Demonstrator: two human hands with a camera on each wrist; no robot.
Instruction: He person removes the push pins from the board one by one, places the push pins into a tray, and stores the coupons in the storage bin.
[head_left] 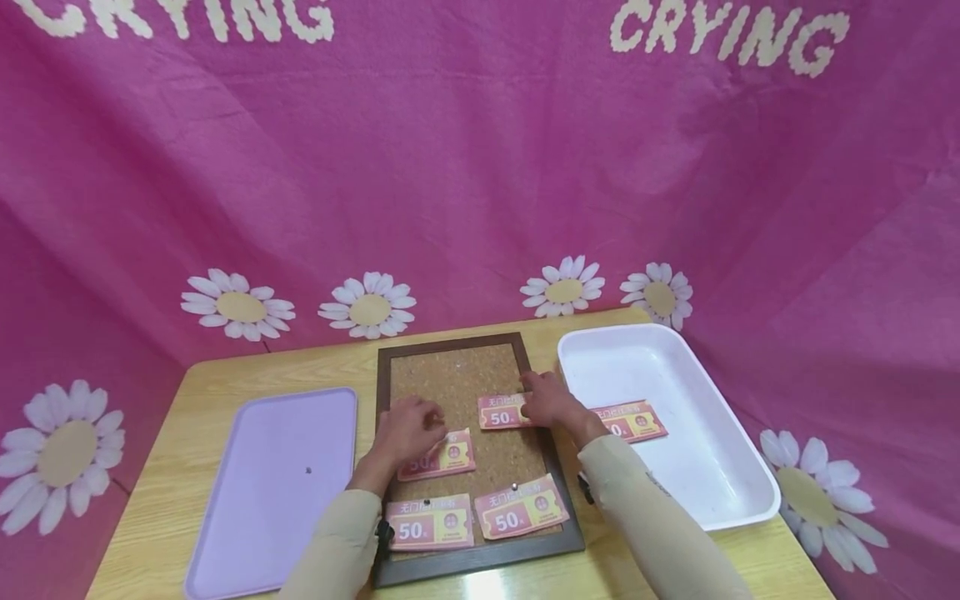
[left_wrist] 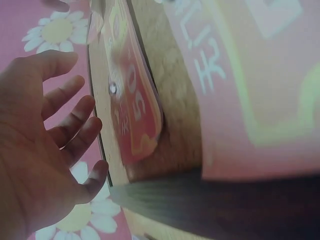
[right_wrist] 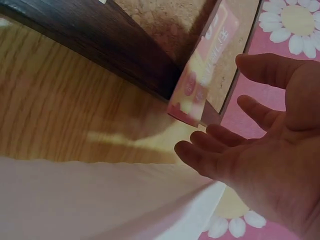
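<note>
A dark-framed cork board (head_left: 459,367) lies on the table with several pink-and-yellow "50" coupons on it. My left hand (head_left: 408,429) is over the middle-left coupon (head_left: 459,454), its fingers loosely curved around nothing. A pin (left_wrist: 112,88) shows in that coupon in the left wrist view. At the board's right edge, my right hand (head_left: 553,402) is by the upper-right coupon (head_left: 497,413) and covers part of it. The right wrist view shows relaxed fingers beside this coupon (right_wrist: 192,82), whose end overhangs the frame. Pins mark the lower-left coupon (head_left: 431,529) and lower-right coupon (head_left: 523,510).
On the left lies a purple tray (head_left: 281,442) with a small dark object (head_left: 307,471) on it. A white tray (head_left: 705,467) stands to the right, with coupons (head_left: 641,422) inside. Behind the wooden table (head_left: 187,417) hangs a pink curtain (head_left: 450,183) with daisies.
</note>
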